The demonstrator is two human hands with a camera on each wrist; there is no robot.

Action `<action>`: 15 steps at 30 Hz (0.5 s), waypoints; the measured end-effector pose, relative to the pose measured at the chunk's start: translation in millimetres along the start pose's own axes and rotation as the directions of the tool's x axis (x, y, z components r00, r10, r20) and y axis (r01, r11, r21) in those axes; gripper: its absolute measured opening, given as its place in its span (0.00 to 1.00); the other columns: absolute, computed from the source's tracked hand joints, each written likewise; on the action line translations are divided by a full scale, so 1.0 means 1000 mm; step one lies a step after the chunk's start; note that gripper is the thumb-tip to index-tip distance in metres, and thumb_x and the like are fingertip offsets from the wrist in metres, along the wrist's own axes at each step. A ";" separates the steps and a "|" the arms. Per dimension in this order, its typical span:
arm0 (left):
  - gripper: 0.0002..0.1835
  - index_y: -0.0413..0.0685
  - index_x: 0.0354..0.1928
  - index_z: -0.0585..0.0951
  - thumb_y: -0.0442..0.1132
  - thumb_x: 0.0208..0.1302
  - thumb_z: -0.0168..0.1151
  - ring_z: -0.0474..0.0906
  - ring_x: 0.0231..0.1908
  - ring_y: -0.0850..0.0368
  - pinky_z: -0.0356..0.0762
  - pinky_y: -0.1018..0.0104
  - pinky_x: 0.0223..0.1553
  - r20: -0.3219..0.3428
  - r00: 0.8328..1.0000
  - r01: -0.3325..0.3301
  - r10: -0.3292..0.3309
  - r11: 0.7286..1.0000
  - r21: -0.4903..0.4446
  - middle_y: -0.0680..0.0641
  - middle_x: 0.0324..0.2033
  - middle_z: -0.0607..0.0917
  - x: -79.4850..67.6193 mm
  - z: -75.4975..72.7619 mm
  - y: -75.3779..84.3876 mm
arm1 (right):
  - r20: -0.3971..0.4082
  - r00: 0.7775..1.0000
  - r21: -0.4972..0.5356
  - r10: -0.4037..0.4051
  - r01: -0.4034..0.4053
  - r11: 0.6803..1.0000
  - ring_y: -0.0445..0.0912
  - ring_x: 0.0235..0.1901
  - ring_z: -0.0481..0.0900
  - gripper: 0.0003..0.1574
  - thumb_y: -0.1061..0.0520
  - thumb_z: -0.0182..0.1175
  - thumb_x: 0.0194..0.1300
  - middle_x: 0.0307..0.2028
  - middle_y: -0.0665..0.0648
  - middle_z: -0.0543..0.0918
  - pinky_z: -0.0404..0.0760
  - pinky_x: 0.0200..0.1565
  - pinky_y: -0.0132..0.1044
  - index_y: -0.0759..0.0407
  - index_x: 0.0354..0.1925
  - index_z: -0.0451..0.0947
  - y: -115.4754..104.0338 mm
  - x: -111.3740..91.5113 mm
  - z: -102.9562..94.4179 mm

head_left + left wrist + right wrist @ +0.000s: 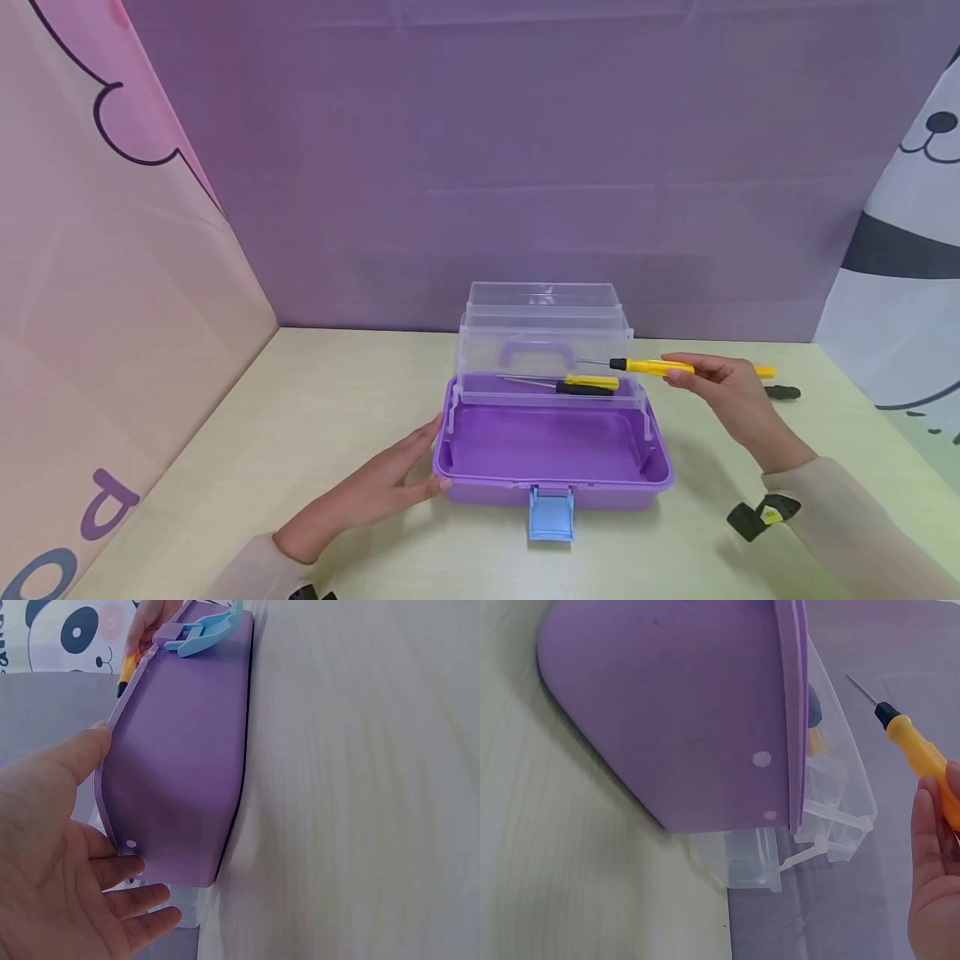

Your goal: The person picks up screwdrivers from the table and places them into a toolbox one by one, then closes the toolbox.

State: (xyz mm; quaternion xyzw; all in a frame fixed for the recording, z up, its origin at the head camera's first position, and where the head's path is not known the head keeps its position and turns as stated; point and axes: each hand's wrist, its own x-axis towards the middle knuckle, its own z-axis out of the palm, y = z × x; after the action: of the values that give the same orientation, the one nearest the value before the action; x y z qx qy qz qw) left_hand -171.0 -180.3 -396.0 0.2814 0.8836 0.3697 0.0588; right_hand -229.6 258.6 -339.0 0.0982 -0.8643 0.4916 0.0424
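Note:
A purple toolbox [555, 493] stands with its clear lid [543, 321] raised at the back. In its clear upper tray lie a yellow-handled screwdriver [592, 382] and a black-handled one [585, 389]. My left hand [382, 483] rests on the box's left end, thumb at the front rim [105, 780] and the other fingers loosely spread along the side. To the right, above the table, my right hand [727, 396] pinches another yellow screwdriver [660, 367] by its handle. Its shaft points left over the tray, in front of the lid.
Behind my right hand on the table lie a yellow handle [764, 372] and a black handle [782, 392], partly hidden. A blue latch [551, 517] hangs open at the box front. A purple backdrop [480, 167] rises along the table's back edge, with printed panels at both sides.

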 end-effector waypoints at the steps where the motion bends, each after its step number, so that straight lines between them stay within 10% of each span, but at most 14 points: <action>1: 0.44 0.54 0.75 0.44 0.56 0.65 0.55 0.49 0.70 0.43 0.55 0.42 0.65 -0.001 1.000 -0.001 0.001 1.000 0.000 0.50 0.73 0.48 0.000 0.000 0.000 | 0.002 1.000 -0.007 0.004 -0.004 1.000 0.31 0.39 0.80 0.31 0.46 0.59 0.65 0.38 0.38 0.85 0.75 0.44 0.26 0.65 0.59 0.73 0.000 0.001 0.000; 15: 0.44 0.53 0.75 0.45 0.56 0.65 0.56 0.50 0.70 0.43 0.56 0.42 0.65 -0.003 1.000 0.002 -0.002 1.000 0.007 0.49 0.73 0.49 0.000 0.000 0.000 | 0.046 0.999 0.008 0.007 -0.007 1.000 0.33 0.41 0.79 0.32 0.44 0.60 0.63 0.41 0.38 0.84 0.77 0.45 0.27 0.63 0.58 0.74 -0.007 0.005 0.009</action>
State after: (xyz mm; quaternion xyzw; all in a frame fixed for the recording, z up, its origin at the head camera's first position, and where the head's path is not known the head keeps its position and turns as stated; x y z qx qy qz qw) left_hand -171.1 -180.3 -396.5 0.2803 0.8851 0.3670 0.0570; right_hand -232.8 247.1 -337.0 0.1067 -0.8633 0.4928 0.0204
